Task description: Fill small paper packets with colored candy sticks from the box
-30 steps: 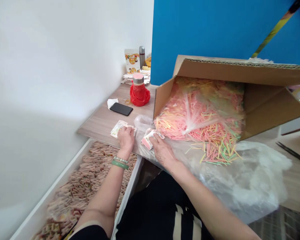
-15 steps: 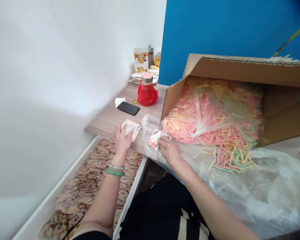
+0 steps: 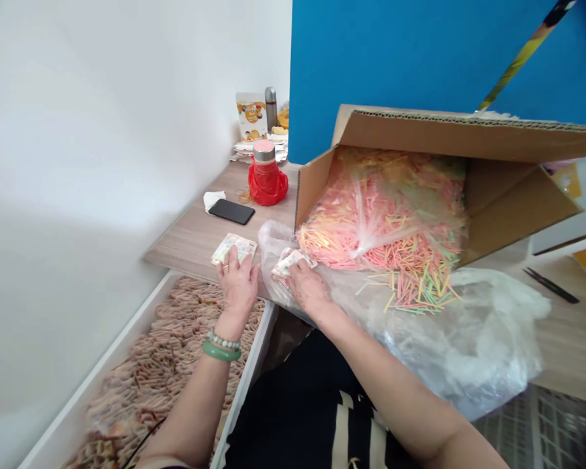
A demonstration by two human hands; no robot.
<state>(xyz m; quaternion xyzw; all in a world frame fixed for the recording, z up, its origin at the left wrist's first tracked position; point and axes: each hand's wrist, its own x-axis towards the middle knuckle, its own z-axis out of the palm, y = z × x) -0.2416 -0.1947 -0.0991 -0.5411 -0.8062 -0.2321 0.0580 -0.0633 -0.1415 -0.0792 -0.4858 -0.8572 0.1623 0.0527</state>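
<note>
My left hand (image 3: 237, 283) lies palm down at the table's front edge, its fingers spread over the near part of a small flat printed packet (image 3: 222, 247). Just right of it, my right hand (image 3: 310, 288) grips a second printed packet (image 3: 284, 262) at its near side, above clear plastic. That packet's striped lower edge shows, while my fingers cover part of it. Beyond the right hand, pink, yellow and green strips (image 3: 420, 280) spill from a clear plastic bag (image 3: 359, 195) inside an open cardboard box (image 3: 527, 208) lying on its side.
Below my left arm is a white-walled bin (image 3: 112, 332) full of small wrapped pieces. A black phone (image 3: 232, 212) and a red-wrapped jar (image 3: 267, 182) stand farther back. Plastic sheeting (image 3: 488, 332) drapes over the table; dark tweezers (image 3: 551, 285) lie at right.
The view has turned right, so the scene sits farther left. My left hand's fingers now lie over the near edge of its packet rather than its left side. The right hand keeps its grip.
</note>
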